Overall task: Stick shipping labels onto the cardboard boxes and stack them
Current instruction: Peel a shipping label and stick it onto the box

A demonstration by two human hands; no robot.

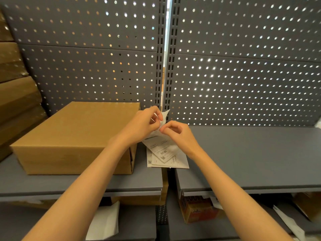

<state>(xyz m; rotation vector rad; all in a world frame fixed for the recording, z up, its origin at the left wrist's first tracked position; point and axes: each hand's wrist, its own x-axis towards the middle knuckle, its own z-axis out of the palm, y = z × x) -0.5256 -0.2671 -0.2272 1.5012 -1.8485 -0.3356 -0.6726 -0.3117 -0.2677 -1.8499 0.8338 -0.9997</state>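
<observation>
A plain brown cardboard box (74, 136) sits on the grey shelf (251, 157), left of centre. Just right of it, both hands hold one white shipping label (162, 150) up above the shelf. My left hand (147, 122) pinches the label's top edge, where a corner of paper curls upward. My right hand (177, 133) pinches the same edge with thumb and forefinger, close against the left. Under the held label a small pile of printed labels (178, 161) lies flat on the shelf.
A stack of brown cardboard boxes (15, 94) rises at the far left. Grey pegboard (243, 75) forms the back wall. On the lower shelves lie white papers (106, 221), a reddish carton (199, 211) and another brown box (307, 204).
</observation>
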